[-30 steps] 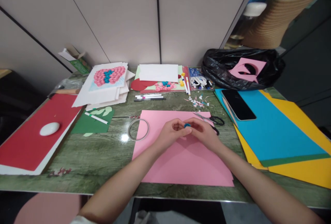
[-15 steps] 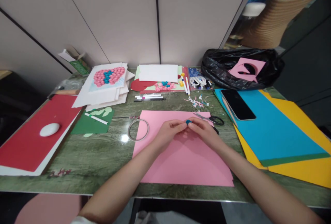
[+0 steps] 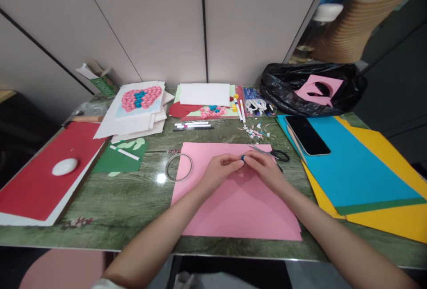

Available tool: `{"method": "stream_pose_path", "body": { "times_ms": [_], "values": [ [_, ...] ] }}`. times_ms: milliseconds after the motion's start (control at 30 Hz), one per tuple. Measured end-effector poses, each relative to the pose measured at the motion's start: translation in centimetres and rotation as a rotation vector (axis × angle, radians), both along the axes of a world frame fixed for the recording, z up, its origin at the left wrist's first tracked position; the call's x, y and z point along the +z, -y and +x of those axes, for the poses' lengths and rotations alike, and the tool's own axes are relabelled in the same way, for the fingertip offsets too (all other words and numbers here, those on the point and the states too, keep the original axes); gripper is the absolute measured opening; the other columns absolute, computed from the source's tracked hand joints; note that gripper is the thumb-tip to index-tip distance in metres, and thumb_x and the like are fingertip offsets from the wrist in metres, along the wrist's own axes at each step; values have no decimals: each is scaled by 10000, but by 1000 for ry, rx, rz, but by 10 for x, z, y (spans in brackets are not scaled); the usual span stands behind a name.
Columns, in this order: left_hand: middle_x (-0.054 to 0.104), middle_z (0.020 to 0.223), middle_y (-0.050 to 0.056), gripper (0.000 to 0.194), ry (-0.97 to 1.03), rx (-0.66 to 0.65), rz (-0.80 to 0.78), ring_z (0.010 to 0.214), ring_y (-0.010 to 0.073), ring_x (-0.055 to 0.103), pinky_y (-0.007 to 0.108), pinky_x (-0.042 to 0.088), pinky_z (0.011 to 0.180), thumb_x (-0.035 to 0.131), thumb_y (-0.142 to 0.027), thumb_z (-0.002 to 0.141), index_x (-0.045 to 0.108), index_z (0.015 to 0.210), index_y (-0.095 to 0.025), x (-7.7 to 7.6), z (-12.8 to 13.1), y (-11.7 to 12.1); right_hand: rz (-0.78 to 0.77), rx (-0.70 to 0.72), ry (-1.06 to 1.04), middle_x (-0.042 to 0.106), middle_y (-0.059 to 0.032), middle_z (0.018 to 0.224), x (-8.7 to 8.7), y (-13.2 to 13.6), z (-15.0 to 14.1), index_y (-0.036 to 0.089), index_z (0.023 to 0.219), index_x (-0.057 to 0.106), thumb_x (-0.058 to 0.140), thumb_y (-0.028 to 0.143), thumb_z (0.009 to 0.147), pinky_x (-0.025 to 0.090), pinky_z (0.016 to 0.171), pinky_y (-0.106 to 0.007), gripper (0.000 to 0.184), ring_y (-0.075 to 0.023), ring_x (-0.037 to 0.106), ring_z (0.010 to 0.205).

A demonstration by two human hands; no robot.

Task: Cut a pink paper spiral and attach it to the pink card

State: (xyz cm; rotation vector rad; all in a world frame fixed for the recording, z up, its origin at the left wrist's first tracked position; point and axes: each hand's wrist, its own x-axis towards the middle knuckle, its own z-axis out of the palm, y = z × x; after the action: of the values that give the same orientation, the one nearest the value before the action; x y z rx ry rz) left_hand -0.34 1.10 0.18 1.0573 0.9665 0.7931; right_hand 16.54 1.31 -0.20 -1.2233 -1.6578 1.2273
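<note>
Between the fingertips of both hands is a small rolled blue paper flower (image 3: 243,158), partly covered by the thumbs. My left hand (image 3: 220,170) pinches it from the left and my right hand (image 3: 262,166) from the right. Both hands hover over pink paper sheets (image 3: 233,213) lying flat on the table. Black-handled scissors (image 3: 279,154) rest by the right hand, partly hidden behind it. A ring-shaped roll of tape (image 3: 179,167) overlaps the pink paper's left edge.
Paper scraps (image 3: 256,131) and several pens (image 3: 192,125) lie beyond the pink paper. Left are a red sheet (image 3: 40,186), a white oval object (image 3: 65,166) and a flower picture (image 3: 140,99). Right are a phone (image 3: 307,135), blue paper (image 3: 353,178) and a black bag (image 3: 278,89).
The fingers have closed in around the blue paper flower, which has turned slightly and shows less now. Both hands stay in nearly the same place. Nothing else on the table has moved.
</note>
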Motion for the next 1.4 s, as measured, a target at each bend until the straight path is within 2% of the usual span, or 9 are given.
{"method": "stream_pose_path", "body": {
  "times_ms": [300,600,833,967,1233,1400],
  "values": [
    [581,606,-13,278,22,142,6,563,92,525,227,414,575,752,-365,614,606,653,-131,-4,7,5,75,-36,66,688,-25,787,-7,7,-5,193,821,666,559,295,808,461,665,-283,148,-172,611,725],
    [573,617,-5,263,80,116,29,578,98,527,244,443,582,738,-347,648,598,678,-127,-8,4,8,49,-49,-21,671,-27,773,-3,11,-9,191,793,652,574,257,786,458,649,-269,103,-169,606,717],
    [566,600,-5,276,76,113,24,570,100,522,244,452,564,737,-364,642,603,659,-124,-4,5,9,42,-37,-28,652,-23,749,-1,12,-9,190,764,626,564,225,789,447,658,-269,75,-166,591,713],
    [600,629,10,253,41,128,-4,583,98,536,235,442,583,737,-340,637,639,693,-113,-2,8,8,51,-46,-34,631,-27,768,-3,10,-8,185,789,605,566,268,805,440,675,-271,92,-166,577,732],
    [663,712,35,252,105,72,-58,620,108,569,243,433,635,756,-283,613,693,786,-112,-3,6,3,22,-35,-104,570,-6,757,-1,8,-6,194,814,573,539,364,835,430,670,-259,175,-151,536,719],
    [658,660,25,247,94,71,-77,606,109,571,228,415,606,736,-318,645,693,784,-118,-3,4,2,23,-33,-135,568,-14,766,-7,6,-4,197,788,571,497,386,858,426,689,-268,214,-163,532,748]
  ]
}}
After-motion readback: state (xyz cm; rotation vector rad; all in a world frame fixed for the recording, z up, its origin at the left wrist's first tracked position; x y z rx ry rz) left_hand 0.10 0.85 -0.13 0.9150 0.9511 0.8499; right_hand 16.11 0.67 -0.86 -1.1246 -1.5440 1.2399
